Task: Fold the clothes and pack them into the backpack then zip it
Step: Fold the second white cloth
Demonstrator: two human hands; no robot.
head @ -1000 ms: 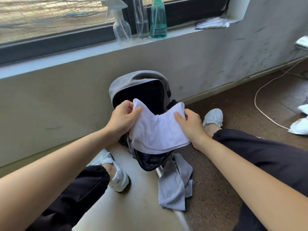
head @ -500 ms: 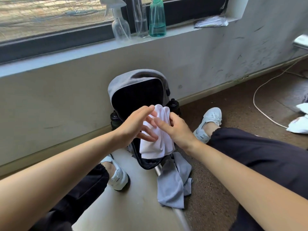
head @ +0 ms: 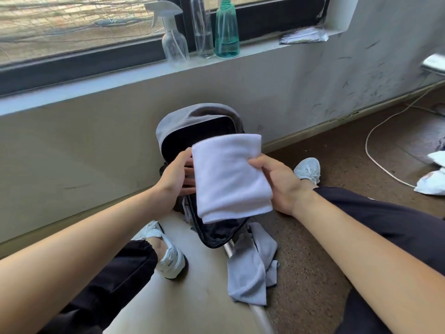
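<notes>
A grey backpack with a black lining leans against the wall under the window, its main flap unzipped and hanging open toward me. In front of its opening I hold a white cloth folded into a thick rectangle. My right hand grips its right edge, thumb on top. My left hand is at its left edge, fingers behind the cloth. A crumpled grey cloth lies on the floor below the backpack's flap.
My legs in black trousers and white sneakers frame the backpack on both sides. Spray bottles stand on the window sill. A white cable and white crumpled items lie on the brown floor at right.
The white cloth went from spread between both hands to bunched together, and is now a flat folded rectangle held up in front of the backpack's opening.
</notes>
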